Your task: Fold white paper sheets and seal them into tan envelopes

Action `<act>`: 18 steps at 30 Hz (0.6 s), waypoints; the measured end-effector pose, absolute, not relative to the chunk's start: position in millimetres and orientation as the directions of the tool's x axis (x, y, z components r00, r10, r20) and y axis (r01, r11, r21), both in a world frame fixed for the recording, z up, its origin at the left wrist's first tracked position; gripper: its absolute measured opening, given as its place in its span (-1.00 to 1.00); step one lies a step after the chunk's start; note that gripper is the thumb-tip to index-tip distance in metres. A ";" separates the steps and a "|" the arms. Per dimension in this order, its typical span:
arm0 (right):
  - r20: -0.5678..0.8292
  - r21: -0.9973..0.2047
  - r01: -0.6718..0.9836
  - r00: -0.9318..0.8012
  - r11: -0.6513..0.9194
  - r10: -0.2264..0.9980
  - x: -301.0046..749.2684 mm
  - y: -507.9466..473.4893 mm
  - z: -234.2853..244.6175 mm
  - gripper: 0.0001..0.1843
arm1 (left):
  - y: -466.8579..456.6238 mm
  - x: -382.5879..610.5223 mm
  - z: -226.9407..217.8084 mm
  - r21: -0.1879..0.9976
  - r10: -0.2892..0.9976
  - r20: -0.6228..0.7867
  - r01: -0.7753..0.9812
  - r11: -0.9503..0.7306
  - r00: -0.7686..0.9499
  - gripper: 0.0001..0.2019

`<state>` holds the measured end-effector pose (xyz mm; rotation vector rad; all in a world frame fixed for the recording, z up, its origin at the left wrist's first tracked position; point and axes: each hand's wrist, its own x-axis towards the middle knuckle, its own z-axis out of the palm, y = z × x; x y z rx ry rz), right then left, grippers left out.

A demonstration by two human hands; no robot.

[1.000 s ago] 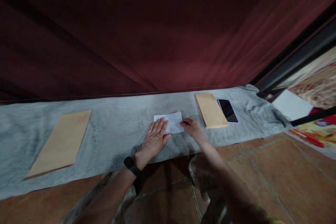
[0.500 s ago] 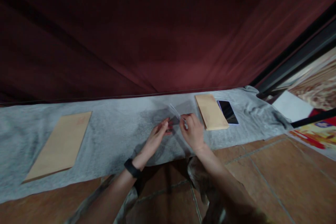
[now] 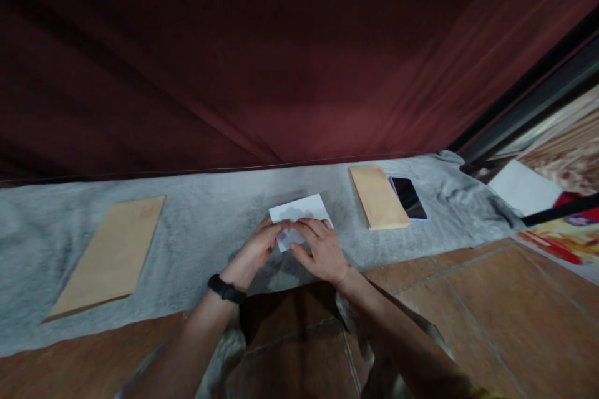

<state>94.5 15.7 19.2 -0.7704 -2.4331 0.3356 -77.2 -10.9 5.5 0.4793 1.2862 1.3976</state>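
A white sheet of paper (image 3: 304,204), which looks folded, sits low over the grey cloth between my hands. My left hand (image 3: 260,245) grips its left side, with the thumb and fingers closed about the edge. On the other side, my right hand (image 3: 324,250) has its fingers across the paper and its thumb near the lower edge, holding it too. The fingertips meet around the middle of the sheet, hiding part of it. A dark band circles my left wrist.
Grey cloth (image 3: 201,224) covers the long surface. Brown envelopes lie to the left (image 3: 107,255) and in a stack to the right (image 3: 378,197), beside a phone (image 3: 409,198). Behind hangs a dark red curtain (image 3: 299,75); tiled floor (image 3: 468,299) shows in front.
The paper, seen edge-on in my right hand before, now faces up lower and further left. My left hand, apart from it earlier, has closed on its left side.
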 end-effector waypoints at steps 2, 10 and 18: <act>0.396 -0.453 0.595 -0.534 0.664 0.747 99.5 27.9 12.1 -0.61 | -9.7 -83.3 -1.5 0.899 0.885 -0.361 -0.361 0.247 -0.294 -0.58; -0.003 -0.397 0.855 -0.365 0.334 0.931 119.9 64.0 -10.1 -0.68 | -3.5 -87.2 -4.6 0.769 0.833 -0.153 0.466 0.438 -0.532 -0.68; -0.087 -0.344 0.873 -0.396 0.346 0.914 116.1 49.7 -1.5 -0.65 | -4.2 -91.6 -10.4 0.717 0.846 -0.149 0.533 0.449 -0.512 -0.37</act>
